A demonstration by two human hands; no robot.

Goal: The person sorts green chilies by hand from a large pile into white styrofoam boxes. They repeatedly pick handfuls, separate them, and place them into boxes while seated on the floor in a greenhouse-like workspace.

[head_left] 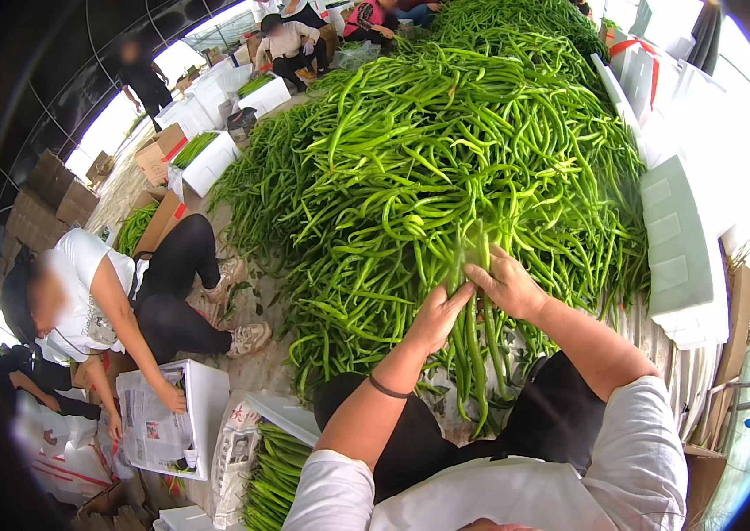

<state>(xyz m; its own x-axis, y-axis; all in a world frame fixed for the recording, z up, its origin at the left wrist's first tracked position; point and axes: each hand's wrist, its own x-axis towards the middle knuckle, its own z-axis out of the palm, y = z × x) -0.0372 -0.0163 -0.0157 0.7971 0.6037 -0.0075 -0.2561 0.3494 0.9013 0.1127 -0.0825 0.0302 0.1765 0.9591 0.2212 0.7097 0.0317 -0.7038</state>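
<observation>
A huge heap of long green chili peppers (446,150) rises in front of me. At its near edge my left hand (438,315) closes around a small bunch of long chili peppers (472,358), whose lower ends hang down between my knees. Beside it, almost touching, my right hand (509,285) pinches the upper part of the same bunch with thumb and fingers. A couple of pepper ends stick up above both hands, slightly blurred. How many peppers lie inside my fingers is hidden. A dark band (389,388) circles my left wrist.
To my lower left stands a white foam box of peppers (274,473), newspaper (238,451) along its side. A seated co-worker (100,301) reaches over a newspaper-covered foam box (207,416). White foam boxes (680,239) line the right side. Other people and cartons (161,152) are farther back.
</observation>
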